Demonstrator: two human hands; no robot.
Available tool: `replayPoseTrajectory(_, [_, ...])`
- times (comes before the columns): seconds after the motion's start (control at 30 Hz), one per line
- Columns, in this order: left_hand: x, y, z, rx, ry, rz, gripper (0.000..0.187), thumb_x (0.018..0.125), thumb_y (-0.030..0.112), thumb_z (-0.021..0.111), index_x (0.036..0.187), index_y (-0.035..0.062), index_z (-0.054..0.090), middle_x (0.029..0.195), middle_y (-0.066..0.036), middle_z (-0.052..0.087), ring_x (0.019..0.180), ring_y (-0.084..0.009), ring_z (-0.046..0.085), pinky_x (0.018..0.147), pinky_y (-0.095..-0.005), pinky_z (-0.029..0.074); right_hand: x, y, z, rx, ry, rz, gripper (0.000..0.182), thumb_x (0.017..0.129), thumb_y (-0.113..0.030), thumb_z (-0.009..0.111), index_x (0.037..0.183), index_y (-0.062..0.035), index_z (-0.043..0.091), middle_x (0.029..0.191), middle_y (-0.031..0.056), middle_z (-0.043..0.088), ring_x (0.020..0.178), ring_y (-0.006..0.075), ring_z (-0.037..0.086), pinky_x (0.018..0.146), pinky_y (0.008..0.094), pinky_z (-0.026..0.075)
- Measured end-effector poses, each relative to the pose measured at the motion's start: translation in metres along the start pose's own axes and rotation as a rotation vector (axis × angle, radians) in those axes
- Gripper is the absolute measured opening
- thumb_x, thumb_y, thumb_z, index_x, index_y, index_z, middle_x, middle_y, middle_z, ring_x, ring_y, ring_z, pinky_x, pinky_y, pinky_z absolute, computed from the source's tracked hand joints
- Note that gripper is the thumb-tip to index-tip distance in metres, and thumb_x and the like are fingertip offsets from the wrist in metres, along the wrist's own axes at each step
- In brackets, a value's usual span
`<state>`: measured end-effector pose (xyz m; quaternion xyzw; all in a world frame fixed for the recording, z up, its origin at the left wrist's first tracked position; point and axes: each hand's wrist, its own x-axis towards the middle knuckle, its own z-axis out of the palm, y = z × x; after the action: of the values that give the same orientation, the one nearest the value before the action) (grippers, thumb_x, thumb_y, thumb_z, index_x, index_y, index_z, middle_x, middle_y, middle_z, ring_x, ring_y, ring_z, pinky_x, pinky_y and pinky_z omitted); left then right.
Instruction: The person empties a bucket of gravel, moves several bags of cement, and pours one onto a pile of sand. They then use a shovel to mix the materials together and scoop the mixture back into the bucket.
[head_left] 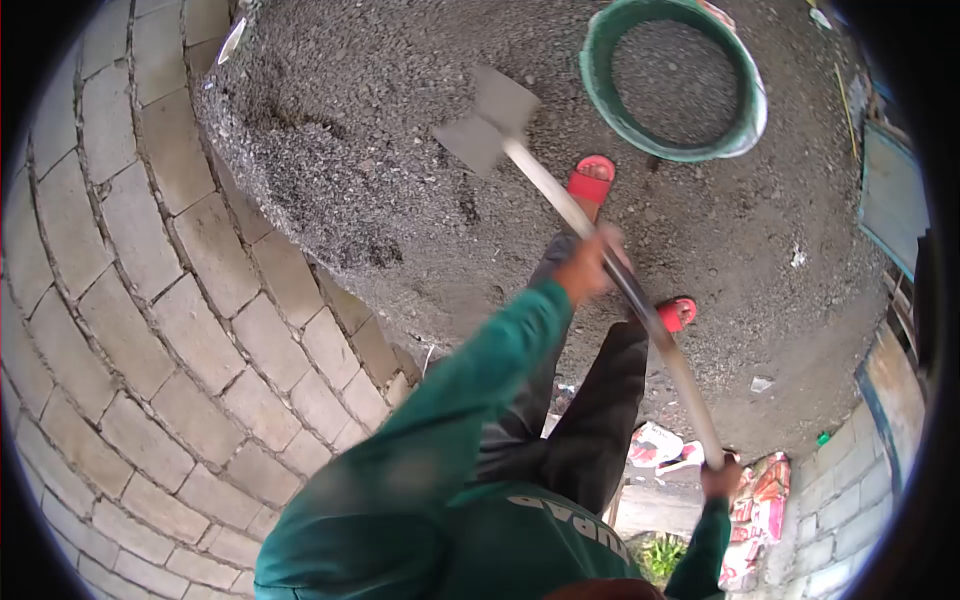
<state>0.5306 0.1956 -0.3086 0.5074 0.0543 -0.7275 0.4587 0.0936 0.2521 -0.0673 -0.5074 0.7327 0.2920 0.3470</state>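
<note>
A long-handled shovel [625, 280] runs diagonally across the view, its grey blade [497, 122] over the dark gravel at the upper left. My left hand [590, 268], slightly blurred, is wrapped round the middle of the handle. Lower right, my right hand [722, 476] grips the handle near its end. To the right of the blade stands a round green tub [598, 85] with dark grey gravel in it. Some of the gravel pile [330, 150] lies left of the blade, against the wall.
A grey block wall [160, 290] curves along the left. My feet, in red slides [591, 180], stand on the gravel below the tub. Printed sacks [765, 500] lie behind my right hand. Boards [890, 200] and another block wall [850, 500] line the right.
</note>
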Motion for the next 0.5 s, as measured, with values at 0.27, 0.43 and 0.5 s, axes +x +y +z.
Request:
replayPoseTrajectory(0.27, [0.066, 0.206, -0.113, -0.251, 0.577, -0.018, 0.019, 0.086, 0.015, 0.053, 0.070, 0.0120, 0.042, 0.060, -0.002, 0.040, 0.053, -0.0197, 0.045, 0.061, -0.0422, 0.045, 0.089, -0.208, 0.067, -0.005, -0.060, -0.359, 0.028, 0.068, -0.030, 0.071, 0.076, -0.0058, 0.061, 0.072, 0.0222, 0.065, 0.070, 0.0428, 0.064, 0.063, 0.0523, 0.051])
replayPoseTrajectory(0.43, [0.046, 0.173, -0.089, -0.192, 0.717, -0.079, 0.018, 0.087, 0.017, 0.052, 0.072, 0.0117, 0.044, 0.061, -0.003, 0.041, 0.052, -0.0188, 0.045, 0.057, -0.0405, 0.045, 0.070, -0.165, 0.096, 0.032, -0.077, -0.321, 0.029, 0.067, -0.031, 0.073, 0.075, -0.0059, 0.060, 0.070, 0.0221, 0.064, 0.068, 0.0424, 0.064, 0.061, 0.0515, 0.051])
replayPoseTrajectory(0.5, [0.027, 0.149, -0.068, -0.209, 0.739, -0.069, 0.017, 0.087, 0.017, 0.054, 0.073, 0.0118, 0.044, 0.062, -0.003, 0.042, 0.053, -0.0191, 0.046, 0.055, -0.0403, 0.045, 0.059, -0.137, 0.101, 0.055, -0.086, -0.307, 0.030, 0.067, -0.031, 0.074, 0.074, -0.0061, 0.060, 0.069, 0.0221, 0.064, 0.068, 0.0424, 0.064, 0.061, 0.0513, 0.051])
